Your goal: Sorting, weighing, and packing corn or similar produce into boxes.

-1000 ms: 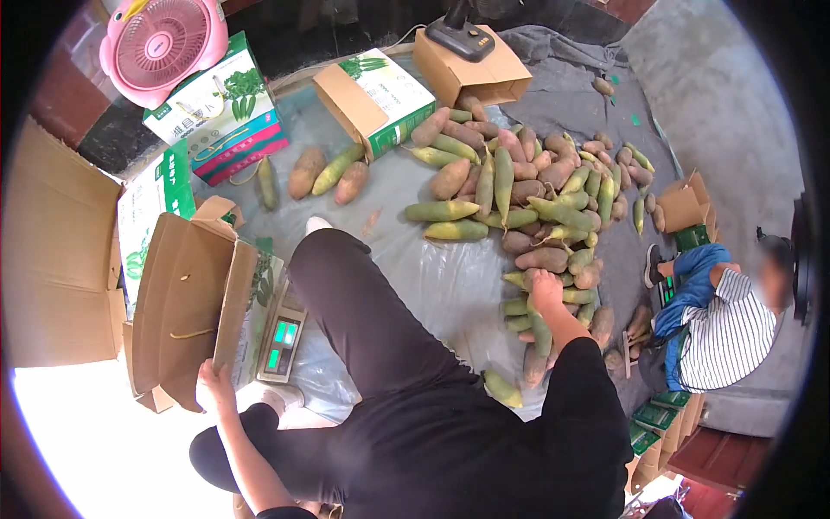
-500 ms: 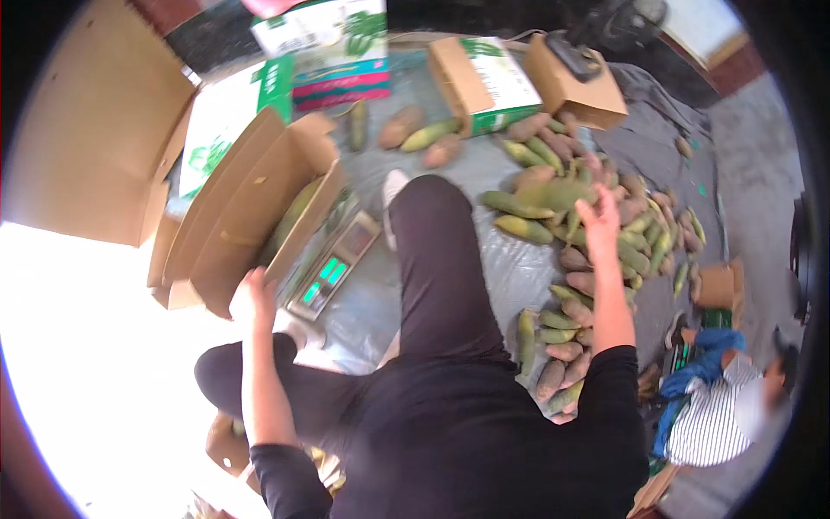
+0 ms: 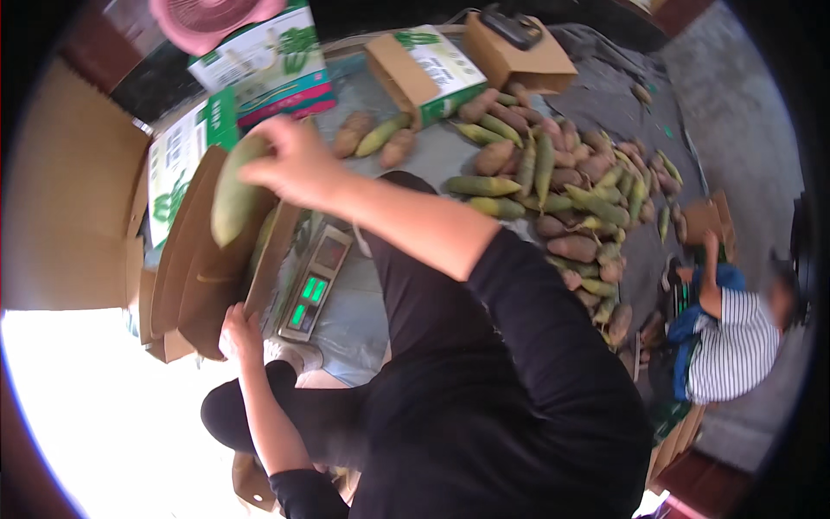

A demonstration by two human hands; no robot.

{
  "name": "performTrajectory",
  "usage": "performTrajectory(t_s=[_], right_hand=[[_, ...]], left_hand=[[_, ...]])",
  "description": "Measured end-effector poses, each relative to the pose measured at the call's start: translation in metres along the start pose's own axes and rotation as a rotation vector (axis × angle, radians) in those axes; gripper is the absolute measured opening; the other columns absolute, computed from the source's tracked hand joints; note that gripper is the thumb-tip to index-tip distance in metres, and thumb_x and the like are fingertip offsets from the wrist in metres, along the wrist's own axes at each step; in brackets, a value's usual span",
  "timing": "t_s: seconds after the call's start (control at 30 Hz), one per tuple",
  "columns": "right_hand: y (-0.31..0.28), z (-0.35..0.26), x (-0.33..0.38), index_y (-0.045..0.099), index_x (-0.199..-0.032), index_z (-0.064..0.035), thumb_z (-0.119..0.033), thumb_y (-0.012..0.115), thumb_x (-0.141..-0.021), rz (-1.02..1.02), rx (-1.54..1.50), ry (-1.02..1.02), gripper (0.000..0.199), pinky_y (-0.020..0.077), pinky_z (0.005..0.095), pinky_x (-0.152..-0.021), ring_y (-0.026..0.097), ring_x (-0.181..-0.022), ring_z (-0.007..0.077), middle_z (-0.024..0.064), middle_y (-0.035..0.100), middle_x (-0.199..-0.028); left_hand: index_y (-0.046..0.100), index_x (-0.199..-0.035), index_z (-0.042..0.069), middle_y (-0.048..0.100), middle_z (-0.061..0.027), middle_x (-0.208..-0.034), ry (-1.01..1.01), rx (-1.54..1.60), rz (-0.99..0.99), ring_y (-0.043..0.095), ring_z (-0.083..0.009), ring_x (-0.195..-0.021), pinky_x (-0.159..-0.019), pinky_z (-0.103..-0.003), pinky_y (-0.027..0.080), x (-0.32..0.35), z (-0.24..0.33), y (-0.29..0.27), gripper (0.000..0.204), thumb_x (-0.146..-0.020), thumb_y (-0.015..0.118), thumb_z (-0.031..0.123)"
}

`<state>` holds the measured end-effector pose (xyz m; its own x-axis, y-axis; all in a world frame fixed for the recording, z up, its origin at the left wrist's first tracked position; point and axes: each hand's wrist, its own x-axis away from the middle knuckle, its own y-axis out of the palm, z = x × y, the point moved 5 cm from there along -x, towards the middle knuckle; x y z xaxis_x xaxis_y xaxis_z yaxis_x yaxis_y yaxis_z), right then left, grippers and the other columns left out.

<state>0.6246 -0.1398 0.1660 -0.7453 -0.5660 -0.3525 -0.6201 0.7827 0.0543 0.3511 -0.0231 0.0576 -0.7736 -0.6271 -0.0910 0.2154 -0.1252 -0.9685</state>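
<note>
My right hand (image 3: 290, 164) is closed around one end of a long green radish (image 3: 232, 203), which hangs tilted above an open cardboard box (image 3: 201, 294). Motion blurs the hand and radish slightly. With its fingers curled on the box's near edge, my left hand (image 3: 242, 333) grips the cardboard wall. Some green shows inside the box, but most of its inside is hidden. Right beside the box lies a scale (image 3: 316, 285) with lit green digits. To the right spreads a heap of green radishes (image 3: 484, 186) and brownish-red roots (image 3: 575, 249).
Printed cartons (image 3: 259, 65) stand at the back left under a pink plastic basket (image 3: 207, 22). Farther right are a white-green box (image 3: 432, 69) and a brown box (image 3: 527, 65) with a black object on top. A co-worker in a striped shirt (image 3: 735, 346) sits at the right.
My right hand has swung left from the heap to above the box, carrying the radish. My left hand stays on the box edge. The view has shifted, and the co-worker's arm now reaches toward a small box.
</note>
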Motion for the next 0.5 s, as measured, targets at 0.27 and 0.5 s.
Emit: performTrajectory(t_s=[0.27,0.5], right_hand=[[0.083,0.016,0.028,0.057,-0.096,-0.0011,-0.019,0.074,-0.064,-0.122,0.224,0.051,0.040,0.0439,0.0406,-0.084,0.056,-0.094,0.0334,0.0160,0.056,-0.097],[0.131,-0.008,0.050,0.057,-0.089,-0.0080,-0.019,0.065,-0.071,-0.296,0.795,-0.421,0.023,0.0423,0.0332,-0.073,0.051,-0.087,0.0198,0.0033,0.054,-0.089]], left_hand=[[0.057,-0.084,0.003,0.057,-0.0149,-0.081,0.023,0.073,0.001,0.057,-0.0354,-0.075,-0.063,-0.043,0.044,0.000,0.001,0.001,0.015,-0.071,0.061,0.009],[0.059,-0.091,0.002,0.060,-0.0159,-0.086,-0.015,0.021,-0.044,0.059,-0.0349,-0.080,-0.068,-0.042,0.046,-0.003,-0.018,0.014,0.024,-0.071,0.062,0.015]])
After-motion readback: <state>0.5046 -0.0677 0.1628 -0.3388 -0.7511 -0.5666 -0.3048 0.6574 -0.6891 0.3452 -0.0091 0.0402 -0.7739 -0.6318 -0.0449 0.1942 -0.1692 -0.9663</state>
